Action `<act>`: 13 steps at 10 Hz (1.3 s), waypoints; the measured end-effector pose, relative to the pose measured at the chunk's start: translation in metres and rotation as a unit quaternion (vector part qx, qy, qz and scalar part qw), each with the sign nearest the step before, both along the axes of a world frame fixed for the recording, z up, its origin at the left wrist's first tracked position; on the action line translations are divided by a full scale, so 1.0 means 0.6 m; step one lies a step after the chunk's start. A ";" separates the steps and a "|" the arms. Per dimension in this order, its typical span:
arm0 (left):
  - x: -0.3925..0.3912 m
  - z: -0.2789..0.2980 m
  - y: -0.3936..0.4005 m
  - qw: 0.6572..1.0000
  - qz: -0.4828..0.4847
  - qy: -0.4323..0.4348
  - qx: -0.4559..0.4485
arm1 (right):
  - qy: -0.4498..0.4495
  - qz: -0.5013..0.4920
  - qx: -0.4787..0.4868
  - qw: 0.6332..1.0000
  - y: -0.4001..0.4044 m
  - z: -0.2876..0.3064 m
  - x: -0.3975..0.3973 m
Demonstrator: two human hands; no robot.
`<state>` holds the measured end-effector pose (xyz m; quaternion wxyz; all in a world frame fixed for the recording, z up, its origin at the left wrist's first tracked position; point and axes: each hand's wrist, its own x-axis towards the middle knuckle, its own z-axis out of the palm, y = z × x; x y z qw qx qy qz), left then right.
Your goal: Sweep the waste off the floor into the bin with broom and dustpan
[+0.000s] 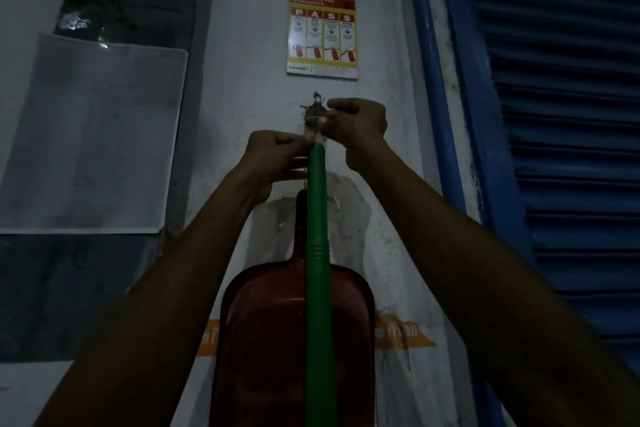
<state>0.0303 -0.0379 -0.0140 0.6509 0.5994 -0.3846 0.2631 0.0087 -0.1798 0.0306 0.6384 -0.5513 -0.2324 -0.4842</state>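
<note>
Both hands are raised to the pale wall [242,45], working at the top of a long green plastic broom handle [318,253]. The left hand [273,156], at about 9 o'clock from the handle's tip, has its fingers curled and pinches something pale and thin at the tip; whether that is a loop of string or a strip of plastic cannot be told in the dim light. The right hand [360,125], at about 2 o'clock from the tip, also has its fingers curled in a pinch, up against a small metal wall hook [314,107] just above the handle's end. The handle hangs straight down from there toward 6 o'clock and runs out of the bottom edge, so the broom head is out of sight. Behind the handle, flat against the wall, hangs a dark red plastic dustpan [270,340] with its narrow grip pointing up. At 12 o'clock above the hook is a red and yellow fire-extinguisher instruction sign [322,35]. At 9 o'clock a clear plastic sleeve with paper [93,135] is fixed to a dark panel, and at 3 o'clock stands a blue louvred shutter [561,149].
</note>
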 end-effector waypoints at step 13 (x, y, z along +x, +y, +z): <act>0.003 -0.022 0.012 0.943 0.312 -0.101 0.052 | -0.116 -0.336 -0.061 0.932 0.061 -0.108 0.022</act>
